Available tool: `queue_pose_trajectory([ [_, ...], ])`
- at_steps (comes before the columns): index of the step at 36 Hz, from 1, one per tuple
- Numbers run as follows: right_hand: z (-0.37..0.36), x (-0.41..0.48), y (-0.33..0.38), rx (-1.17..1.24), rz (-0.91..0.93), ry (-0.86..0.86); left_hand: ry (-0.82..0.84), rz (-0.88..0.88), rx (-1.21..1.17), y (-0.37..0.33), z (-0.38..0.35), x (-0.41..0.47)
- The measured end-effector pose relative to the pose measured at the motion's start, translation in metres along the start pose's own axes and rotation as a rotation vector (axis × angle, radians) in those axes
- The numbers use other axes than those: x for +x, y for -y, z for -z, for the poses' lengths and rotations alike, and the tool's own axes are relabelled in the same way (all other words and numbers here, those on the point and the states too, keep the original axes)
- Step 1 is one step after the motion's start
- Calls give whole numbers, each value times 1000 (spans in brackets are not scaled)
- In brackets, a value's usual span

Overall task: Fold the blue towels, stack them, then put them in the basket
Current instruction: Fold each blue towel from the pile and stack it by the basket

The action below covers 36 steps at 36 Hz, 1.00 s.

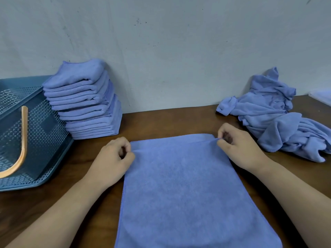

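A blue towel [180, 190] lies spread on the brown table in front of me, its near end running out of view at the bottom. My left hand [112, 158] pinches its left edge close to the far corner. My right hand [238, 145] pinches the right edge near the other far corner, and a fold line runs between the two hands. A tall stack of folded blue towels [86, 101] leans against the wall at the back left. The teal perforated basket [41, 133] stands at the far left.
A loose heap of unfolded blue towels [279, 120] lies at the back right against the grey wall. The basket's orange handle [21, 145] hangs inside it. A pale flat object [322, 95] shows at the right edge. Bare wood table [170, 120] lies between stack and heap.
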State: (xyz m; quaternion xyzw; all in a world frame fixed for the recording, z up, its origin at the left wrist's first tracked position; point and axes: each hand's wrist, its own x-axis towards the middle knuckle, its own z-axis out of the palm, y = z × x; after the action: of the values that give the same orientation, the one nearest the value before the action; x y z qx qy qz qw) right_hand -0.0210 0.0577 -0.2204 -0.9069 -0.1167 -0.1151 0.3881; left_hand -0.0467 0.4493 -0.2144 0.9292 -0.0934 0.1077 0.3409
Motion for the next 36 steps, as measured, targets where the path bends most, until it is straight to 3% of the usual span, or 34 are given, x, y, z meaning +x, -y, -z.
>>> queue_pose_trajectory([
  [4, -1, -1, -2, 223, 3, -6, 33, -16, -242, -5, 0, -3],
  [7, -3, 1, 0, 299, 2, 11, 75, -3, -578, -1, 3, -2],
  [10, -3, 0, 9, 347, 14, -68, 25, 25, -900, -4, 6, 1],
  [12, -6, 0, 15, 334, 41, -133, -40, 54, -986, -6, 6, 5],
  [15, -17, 4, 11, 207, 42, -185, -124, 124, -768, 0, 0, 14],
  [18, -25, 5, 0, 23, -8, -68, -59, 157, -474, 12, -8, 19],
  [25, -25, 2, -4, -83, -9, 5, 106, 119, -290, 10, -6, 12],
  [28, -25, 1, -5, -75, 1, -14, 64, 126, -297, 12, -8, 11],
  [32, -26, 1, -6, -85, 17, -16, -124, 157, -420, 7, -4, 15],
  [36, -26, 1, -7, -113, 43, -14, -103, 115, -149, 12, -10, 14],
])
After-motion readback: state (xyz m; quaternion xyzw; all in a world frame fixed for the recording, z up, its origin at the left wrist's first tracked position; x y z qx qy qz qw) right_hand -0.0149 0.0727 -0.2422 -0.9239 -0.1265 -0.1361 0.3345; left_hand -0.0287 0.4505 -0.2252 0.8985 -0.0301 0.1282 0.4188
